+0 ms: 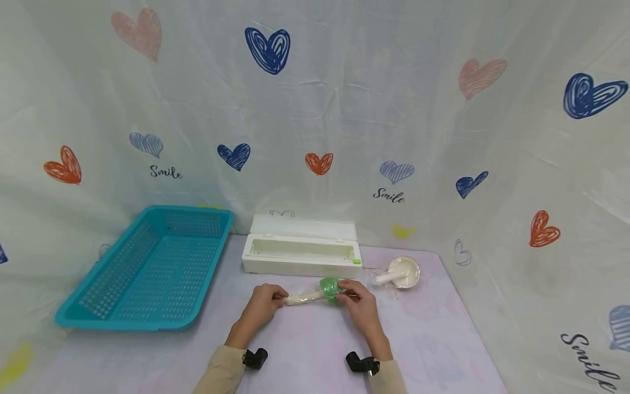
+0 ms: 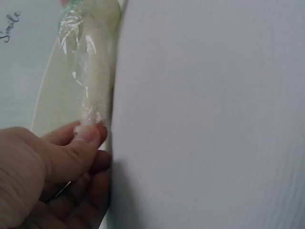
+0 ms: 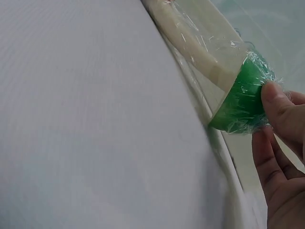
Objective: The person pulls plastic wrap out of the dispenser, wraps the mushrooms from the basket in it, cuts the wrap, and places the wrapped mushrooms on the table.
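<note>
A ladle with a green bowl [image 1: 330, 289] and a cream handle [image 3: 190, 47], wrapped in clear plastic film, is held sideways between both hands. My left hand [image 1: 262, 307] pinches the film-covered end of the handle between thumb and fingers, as the left wrist view shows. On the other side, my right hand [image 1: 361, 306] grips the wrapped bowl, thumb on one side and fingers below it. Just behind the ladle stands a long white film dispenser box [image 1: 300, 268], its lid [image 1: 302, 225] raised and a green slider [image 1: 356, 261] at its right end.
At the left lies a large turquoise mesh basket [image 1: 162, 273]. To the right of the box rests another film-wrapped item with a round cream bowl [image 1: 410, 272] and a short pale handle. A patterned curtain [image 1: 315, 109] closes off the back and sides of the table.
</note>
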Available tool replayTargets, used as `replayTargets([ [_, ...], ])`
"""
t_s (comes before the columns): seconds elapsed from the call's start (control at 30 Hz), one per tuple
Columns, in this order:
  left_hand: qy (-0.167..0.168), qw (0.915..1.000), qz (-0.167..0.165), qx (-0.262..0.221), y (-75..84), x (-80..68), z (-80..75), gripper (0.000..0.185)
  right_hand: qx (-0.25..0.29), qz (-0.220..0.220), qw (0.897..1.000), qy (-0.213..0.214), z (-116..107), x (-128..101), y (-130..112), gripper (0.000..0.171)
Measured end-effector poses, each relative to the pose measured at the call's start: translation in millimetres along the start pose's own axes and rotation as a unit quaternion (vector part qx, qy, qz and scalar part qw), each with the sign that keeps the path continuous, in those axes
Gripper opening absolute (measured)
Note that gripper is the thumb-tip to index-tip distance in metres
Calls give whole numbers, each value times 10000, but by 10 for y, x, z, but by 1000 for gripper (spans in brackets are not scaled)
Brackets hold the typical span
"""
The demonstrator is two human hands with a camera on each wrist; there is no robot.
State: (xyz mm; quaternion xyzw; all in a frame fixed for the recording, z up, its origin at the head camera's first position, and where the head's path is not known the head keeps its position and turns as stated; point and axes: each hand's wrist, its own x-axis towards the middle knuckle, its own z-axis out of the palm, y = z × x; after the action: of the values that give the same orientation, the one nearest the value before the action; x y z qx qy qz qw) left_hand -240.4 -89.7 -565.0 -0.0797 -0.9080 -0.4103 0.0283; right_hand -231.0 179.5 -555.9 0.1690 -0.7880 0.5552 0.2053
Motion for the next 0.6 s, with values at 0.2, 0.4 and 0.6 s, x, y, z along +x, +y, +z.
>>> replayTargets([
  [0.2, 6, 9999, 98, -125, 111, 67, 138, 10, -204, 317, 9987, 330, -151, -16, -19, 16],
  [0.4, -308, 9993, 163, -152, 277, 149, 289, 14, -445, 945, 9934, 479, -349, -51, -16, 15],
  [0.6, -635, 9961, 528, -315, 500, 190, 514, 13, -331, 1600, 9846, 626, -620, -113, 281, 20],
])
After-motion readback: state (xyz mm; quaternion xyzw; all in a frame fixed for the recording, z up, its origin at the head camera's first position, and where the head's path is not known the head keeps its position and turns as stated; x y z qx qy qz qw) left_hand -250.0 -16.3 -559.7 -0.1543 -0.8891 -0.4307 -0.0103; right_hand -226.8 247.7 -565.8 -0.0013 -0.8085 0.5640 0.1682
